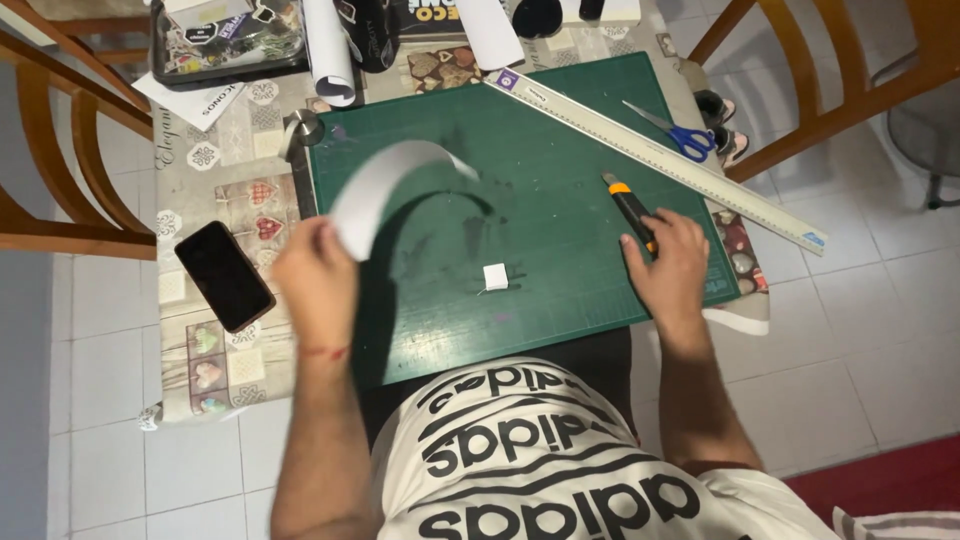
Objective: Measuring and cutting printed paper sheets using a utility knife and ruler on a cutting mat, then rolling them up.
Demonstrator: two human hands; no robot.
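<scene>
1. Nearest me, the left hand [318, 275] is lifted off the desk [225, 200], its grip closed on one end of a curling white paper strip [385, 180] that arches up over the green cutting mat [520, 210].
2. Level with it, the right hand [668, 265] lies on the mat, fingers closed round the rear of an orange-and-black utility knife [628, 208]; whether the blade is out, I can't tell from here.
3. Between the hands sits a small white paper square [495, 276], which looks like a piece already cut.
4. A black phone [224, 275] lies left of the mat.
5. Farther off, a long ruler [660, 158] lies slantwise, blue-handled scissors [678, 133] just beyond it; neither is in use.
</scene>
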